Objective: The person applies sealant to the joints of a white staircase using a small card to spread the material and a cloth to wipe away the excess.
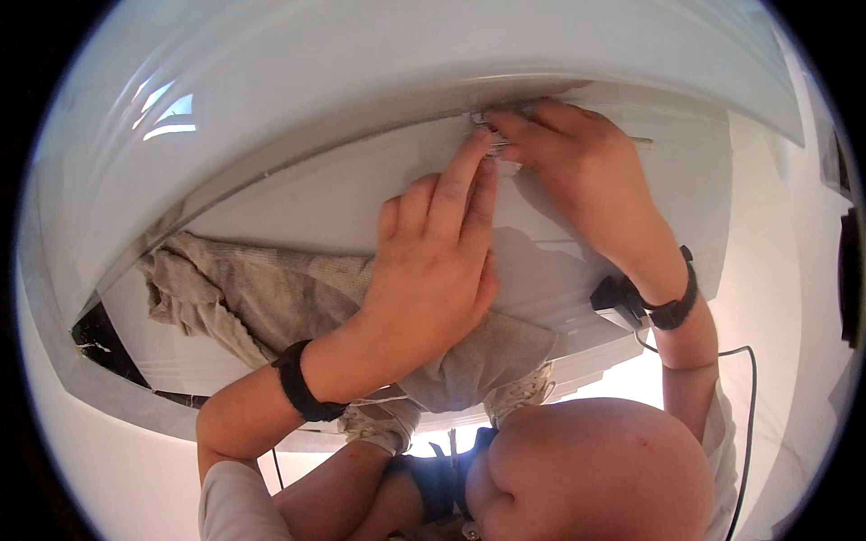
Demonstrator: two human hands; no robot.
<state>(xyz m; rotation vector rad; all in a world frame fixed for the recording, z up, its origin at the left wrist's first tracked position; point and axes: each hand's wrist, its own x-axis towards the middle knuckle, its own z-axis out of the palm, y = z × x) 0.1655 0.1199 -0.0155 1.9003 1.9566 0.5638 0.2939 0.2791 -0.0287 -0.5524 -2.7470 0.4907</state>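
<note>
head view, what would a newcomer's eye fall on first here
Probably the left hand and right hand, drawn close together against the pale surface at upper centre. Next comes the crumpled brown cloth, lying to the left of the left hand and stretching on below it. A bright reflection also stands out on the glossy panel at upper left.

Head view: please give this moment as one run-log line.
left hand: fingertips near seam; right hand: fingers bent, beside left fingertips; strip: showing past right hand; cloth: rumpled, partly hidden by left hand
</note>
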